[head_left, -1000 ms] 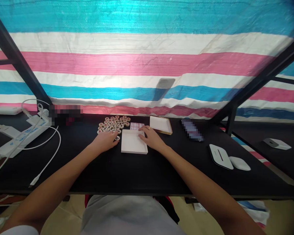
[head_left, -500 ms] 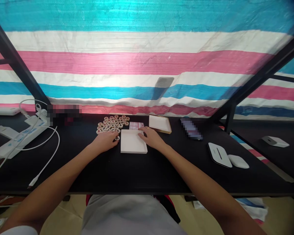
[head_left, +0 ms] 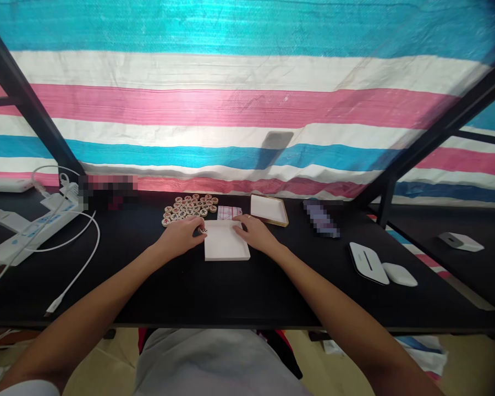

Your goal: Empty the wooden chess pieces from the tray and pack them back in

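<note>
Disc (head_left: 203, 230), pinched in my left hand (head_left: 180, 236) at the white tray's (head_left: 226, 242) ten o'clock edge, partly finger-hidden. Right hand (head_left: 256, 232) touches the tray at one o'clock; whether clamped, I cannot tell. Other discs (head_left: 190, 208) lie at the left hand's twelve o'clock, their red and black characters too small to read.

Left of the white tray (head_left: 226, 242), the left hand (head_left: 183, 235) partly hides one disc (head_left: 203, 230), whose mark is too small to read. Right of the tray, a phone-like object (head_left: 320, 219) is blurred into squares; far left of the tray, a dark object (head_left: 109, 190) likewise.
</note>
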The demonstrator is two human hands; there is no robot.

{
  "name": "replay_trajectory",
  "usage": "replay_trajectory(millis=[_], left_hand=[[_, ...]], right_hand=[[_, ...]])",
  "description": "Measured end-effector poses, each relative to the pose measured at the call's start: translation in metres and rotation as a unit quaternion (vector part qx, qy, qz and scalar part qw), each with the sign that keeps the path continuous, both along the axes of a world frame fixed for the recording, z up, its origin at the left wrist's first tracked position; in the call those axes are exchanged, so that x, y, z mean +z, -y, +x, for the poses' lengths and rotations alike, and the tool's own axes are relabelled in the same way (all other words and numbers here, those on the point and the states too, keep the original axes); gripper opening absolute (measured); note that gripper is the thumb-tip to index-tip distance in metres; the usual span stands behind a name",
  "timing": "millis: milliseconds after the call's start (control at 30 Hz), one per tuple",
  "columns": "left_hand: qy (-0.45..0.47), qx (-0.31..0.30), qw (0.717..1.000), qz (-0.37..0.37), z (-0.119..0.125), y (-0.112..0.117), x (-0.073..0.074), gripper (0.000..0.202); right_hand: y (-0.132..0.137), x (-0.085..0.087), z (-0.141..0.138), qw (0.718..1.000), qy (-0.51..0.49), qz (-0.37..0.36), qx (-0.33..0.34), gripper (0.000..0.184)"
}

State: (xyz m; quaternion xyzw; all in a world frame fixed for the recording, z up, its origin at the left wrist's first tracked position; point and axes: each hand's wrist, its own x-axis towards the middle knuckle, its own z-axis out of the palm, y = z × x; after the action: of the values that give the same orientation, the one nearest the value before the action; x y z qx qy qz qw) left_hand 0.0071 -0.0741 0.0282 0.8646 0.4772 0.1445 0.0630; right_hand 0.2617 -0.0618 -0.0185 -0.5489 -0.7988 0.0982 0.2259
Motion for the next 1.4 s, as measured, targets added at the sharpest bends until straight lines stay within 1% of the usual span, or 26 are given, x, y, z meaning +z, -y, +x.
replay_trajectory(millis=[67, 200, 267, 333, 467, 667, 767, 967, 1033, 1167, 1267, 1400], left_hand=[[0.037, -0.025, 0.999, -0.015, 0.003, 0.003, 0.001, 0.021], [0.118, -0.092, 0.988, -0.043, 0.007, 0.004, -0.002, 0.041], [0.144, -0.110, 0.982, -0.058, 0.009, 0.003, -0.006, 0.040], [0.146, -0.118, 0.980, -0.067, 0.009, 0.001, -0.009, 0.031], [0.129, -0.117, 0.983, -0.056, 0.009, -0.003, -0.017, 0.015], [0.092, -0.126, 0.988, -0.004, 0.009, -0.009, -0.025, 0.010], [0.056, -0.124, 0.990, 0.021, 0.010, -0.006, -0.025, 0.015], [-0.056, -0.084, 0.992, 0.081, 0.012, 0.007, -0.016, 0.039], [-0.081, -0.069, 0.992, 0.068, 0.012, 0.010, -0.014, 0.043], [-0.103, -0.074, 0.992, 0.010, 0.010, 0.010, -0.011, 0.043], [-0.128, -0.061, 0.990, -0.020, 0.009, 0.009, -0.011, 0.046], [-0.139, -0.043, 0.989, -0.034, 0.009, 0.010, -0.011, 0.052]], right_hand=[[0.000, 0.000, 0.000, 1.000, 0.003, -0.003, 0.001, 0.028], [0.000, 0.002, 0.000, 1.000, 0.010, -0.012, 0.002, 0.030], [0.001, 0.002, 0.000, 1.000, 0.011, -0.012, 0.008, 0.029], [0.001, 0.004, 0.000, 1.000, 0.010, -0.009, 0.016, 0.029], [0.003, 0.006, -0.001, 1.000, 0.011, -0.012, 0.018, 0.029], [0.002, 0.005, 0.000, 0.999, 0.011, -0.009, 0.034, 0.030], [0.002, 0.005, 0.001, 0.999, 0.009, -0.007, 0.040, 0.030], [0.002, 0.004, 0.001, 0.999, 0.007, -0.008, 0.044, 0.030], [0.002, 0.004, 0.001, 0.999, 0.007, -0.006, 0.044, 0.030], [0.002, 0.004, 0.000, 0.999, 0.014, -0.010, 0.041, 0.031], [0.002, 0.005, 0.000, 0.999, 0.016, -0.012, 0.042, 0.031], [0.002, 0.004, 0.000, 0.999, 0.012, -0.011, 0.045, 0.031]])
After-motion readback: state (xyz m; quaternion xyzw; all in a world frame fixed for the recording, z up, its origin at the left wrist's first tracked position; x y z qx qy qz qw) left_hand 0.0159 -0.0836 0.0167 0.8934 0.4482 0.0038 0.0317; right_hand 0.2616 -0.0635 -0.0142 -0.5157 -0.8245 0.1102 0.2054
